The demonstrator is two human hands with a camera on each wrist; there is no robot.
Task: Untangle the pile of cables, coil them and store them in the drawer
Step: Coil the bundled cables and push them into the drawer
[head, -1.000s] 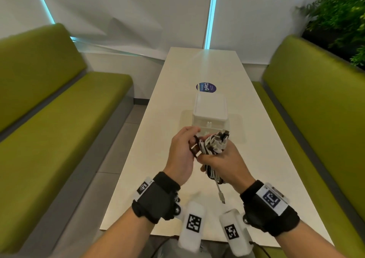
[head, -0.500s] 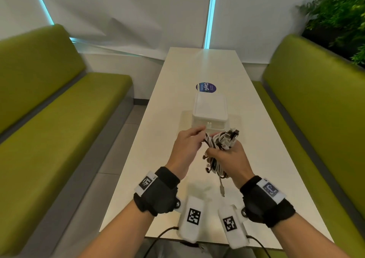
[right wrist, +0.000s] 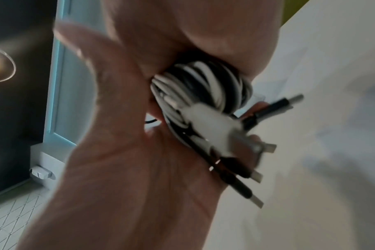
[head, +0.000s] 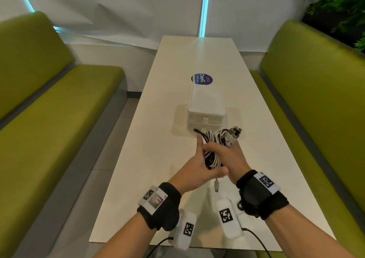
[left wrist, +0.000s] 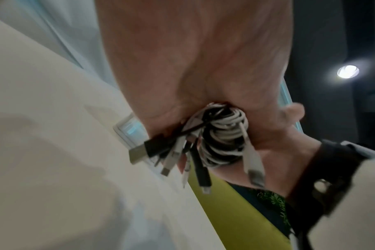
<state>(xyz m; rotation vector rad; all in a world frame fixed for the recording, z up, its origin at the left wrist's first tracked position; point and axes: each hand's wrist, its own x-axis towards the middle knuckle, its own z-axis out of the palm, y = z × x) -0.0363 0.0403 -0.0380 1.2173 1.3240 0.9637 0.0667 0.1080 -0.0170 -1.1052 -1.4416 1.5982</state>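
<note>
Since a second ago the left hand (head: 194, 168) has slid under the black-and-white coiled cable bundle (head: 214, 151), both grips now clamped on it, right hand (head: 232, 159) above, ready for the white plastic drawer box (head: 206, 107) on the desk (head: 150, 159).

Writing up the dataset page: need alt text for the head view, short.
Both hands hold a bundle of black and white cables above a white table, the right hand gripping it and the left hand cupped against it. Just beyond stands a closed white drawer box; green benches flank the table.

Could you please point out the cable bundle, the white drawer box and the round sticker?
cable bundle (head: 214, 139): head view, white coils.
white drawer box (head: 206, 101): head view, top face.
round sticker (head: 201, 78): head view, its centre.
</note>
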